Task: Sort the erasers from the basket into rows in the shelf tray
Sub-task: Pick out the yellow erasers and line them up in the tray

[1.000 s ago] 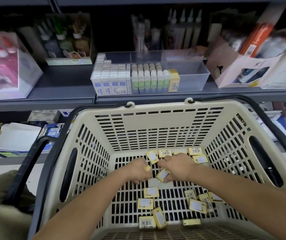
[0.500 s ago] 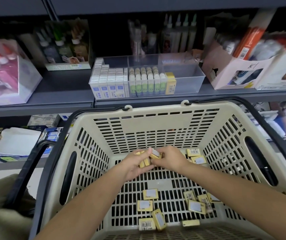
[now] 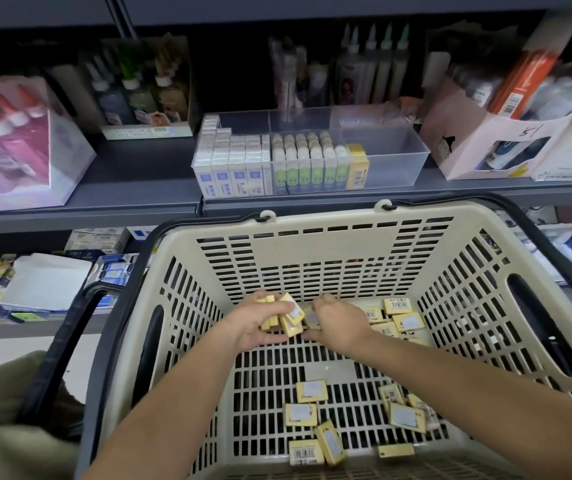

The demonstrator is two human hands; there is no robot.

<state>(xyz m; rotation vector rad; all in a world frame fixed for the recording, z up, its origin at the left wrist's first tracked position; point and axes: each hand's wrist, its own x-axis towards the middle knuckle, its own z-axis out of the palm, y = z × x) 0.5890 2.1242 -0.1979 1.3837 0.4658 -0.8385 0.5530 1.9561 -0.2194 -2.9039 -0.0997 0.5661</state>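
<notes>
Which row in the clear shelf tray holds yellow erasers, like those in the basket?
The rightmost filled row in the shelf tray, right beside the green-labelled rows. It alone is yellow; the rows further left carry blue labels.

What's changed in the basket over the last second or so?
Both hands moved toward the far wall of the basket. The left hand now grips a stack of yellow erasers; the right hand stays beside it, over another eraser. The loose erasers near the front and the shelf tray are unchanged.
</notes>
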